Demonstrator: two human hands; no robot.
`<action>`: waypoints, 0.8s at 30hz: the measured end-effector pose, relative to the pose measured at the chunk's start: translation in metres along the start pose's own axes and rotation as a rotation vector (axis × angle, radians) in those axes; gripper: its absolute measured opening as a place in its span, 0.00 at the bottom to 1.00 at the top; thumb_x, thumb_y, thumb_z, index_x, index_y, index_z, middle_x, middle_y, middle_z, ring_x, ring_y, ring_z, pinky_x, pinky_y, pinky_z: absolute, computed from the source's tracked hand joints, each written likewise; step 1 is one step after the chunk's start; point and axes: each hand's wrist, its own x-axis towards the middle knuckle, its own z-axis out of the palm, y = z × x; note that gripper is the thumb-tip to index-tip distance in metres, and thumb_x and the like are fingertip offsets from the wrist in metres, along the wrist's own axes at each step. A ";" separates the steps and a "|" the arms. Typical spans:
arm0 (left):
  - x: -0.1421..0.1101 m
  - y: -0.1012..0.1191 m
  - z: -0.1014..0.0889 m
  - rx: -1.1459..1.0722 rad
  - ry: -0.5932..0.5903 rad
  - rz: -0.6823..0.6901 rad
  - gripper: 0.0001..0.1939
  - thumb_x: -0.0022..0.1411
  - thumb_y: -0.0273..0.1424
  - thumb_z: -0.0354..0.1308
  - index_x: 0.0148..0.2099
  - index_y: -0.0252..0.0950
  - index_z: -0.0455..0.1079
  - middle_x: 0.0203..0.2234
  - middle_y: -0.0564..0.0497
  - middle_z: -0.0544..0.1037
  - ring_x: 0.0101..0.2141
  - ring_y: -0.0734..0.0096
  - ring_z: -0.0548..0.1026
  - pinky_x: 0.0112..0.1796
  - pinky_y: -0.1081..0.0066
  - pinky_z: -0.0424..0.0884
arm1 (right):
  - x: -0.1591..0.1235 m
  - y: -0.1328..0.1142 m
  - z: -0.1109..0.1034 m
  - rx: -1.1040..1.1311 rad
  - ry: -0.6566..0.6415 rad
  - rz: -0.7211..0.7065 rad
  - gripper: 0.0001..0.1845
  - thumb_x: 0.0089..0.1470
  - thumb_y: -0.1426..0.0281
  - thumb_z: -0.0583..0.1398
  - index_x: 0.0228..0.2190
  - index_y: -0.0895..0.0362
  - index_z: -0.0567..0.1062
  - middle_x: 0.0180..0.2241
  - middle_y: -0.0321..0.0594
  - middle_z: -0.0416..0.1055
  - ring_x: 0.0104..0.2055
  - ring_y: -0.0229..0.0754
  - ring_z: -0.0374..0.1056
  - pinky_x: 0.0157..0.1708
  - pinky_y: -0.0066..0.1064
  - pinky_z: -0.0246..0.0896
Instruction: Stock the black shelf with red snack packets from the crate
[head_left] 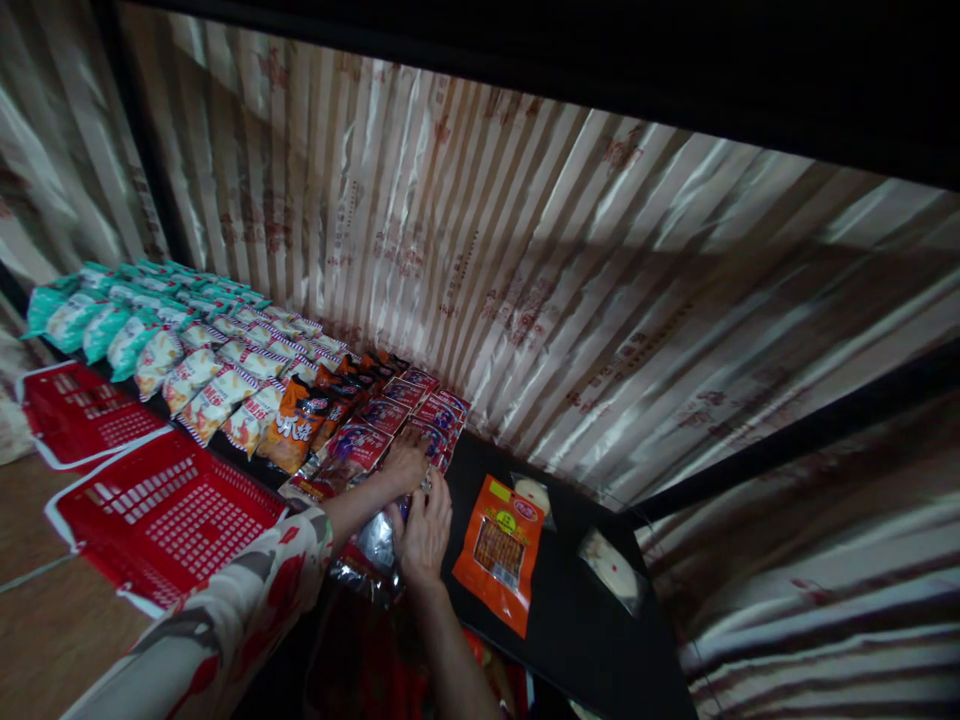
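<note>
My left hand (403, 462) rests with its fingers curled on the dark red snack packets (409, 410) at the right end of a row on a black shelf (570, 610). Right beside it, my right hand (424, 530) lies palm down, fingers together on a shiny silver-backed packet (377, 542). What the fingers grip is hard to make out. An orange snack packet (499, 552) lies flat just right of my right hand. My left sleeve (225, 620) is white with red flowers.
Rows of snack packets fill the shelf leftwards: orange ones (300, 420), white-and-red ones (217, 385), green ones (105, 315). Two clear-wrapped pale round items (611, 568) lie at the right. Two red plastic baskets (161, 515) sit on the floor at left. A striped foil sheet (525, 270) backs the shelf.
</note>
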 end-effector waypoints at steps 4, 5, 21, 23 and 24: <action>-0.001 0.001 0.002 0.031 0.010 0.008 0.19 0.62 0.30 0.47 0.54 0.32 0.63 0.54 0.40 0.65 0.56 0.58 0.59 0.56 0.57 0.53 | -0.009 -0.002 0.002 0.038 0.037 0.037 0.22 0.53 0.58 0.53 0.44 0.60 0.68 0.58 0.57 0.52 0.60 0.55 0.46 0.50 0.50 0.52; -0.001 0.001 0.002 0.038 0.009 0.008 0.19 0.62 0.31 0.47 0.54 0.32 0.63 0.54 0.40 0.65 0.56 0.57 0.59 0.56 0.56 0.52 | -0.011 -0.002 0.002 0.051 0.051 0.051 0.23 0.54 0.57 0.53 0.45 0.60 0.67 0.58 0.57 0.52 0.60 0.55 0.46 0.49 0.50 0.52; -0.001 -0.003 0.005 0.049 -0.008 -0.008 0.20 0.61 0.31 0.46 0.55 0.33 0.62 0.56 0.41 0.63 0.57 0.56 0.57 0.55 0.55 0.53 | -0.078 -0.001 -0.016 0.195 -0.140 0.356 0.34 0.52 0.54 0.53 0.56 0.61 0.58 0.37 0.47 0.72 0.39 0.49 0.68 0.36 0.34 0.61; -0.001 -0.003 0.006 0.050 -0.006 -0.009 0.21 0.62 0.31 0.46 0.56 0.34 0.62 0.56 0.41 0.63 0.58 0.57 0.56 0.56 0.55 0.52 | -0.078 -0.005 -0.019 0.178 -0.172 0.362 0.35 0.52 0.55 0.53 0.56 0.60 0.57 0.36 0.46 0.73 0.37 0.49 0.69 0.34 0.33 0.60; -0.001 -0.003 0.007 0.050 -0.005 -0.010 0.21 0.62 0.32 0.46 0.56 0.34 0.61 0.56 0.42 0.63 0.58 0.57 0.56 0.56 0.55 0.52 | -0.076 -0.007 -0.020 0.170 -0.182 0.368 0.34 0.52 0.56 0.53 0.56 0.60 0.57 0.36 0.46 0.73 0.37 0.49 0.69 0.34 0.33 0.60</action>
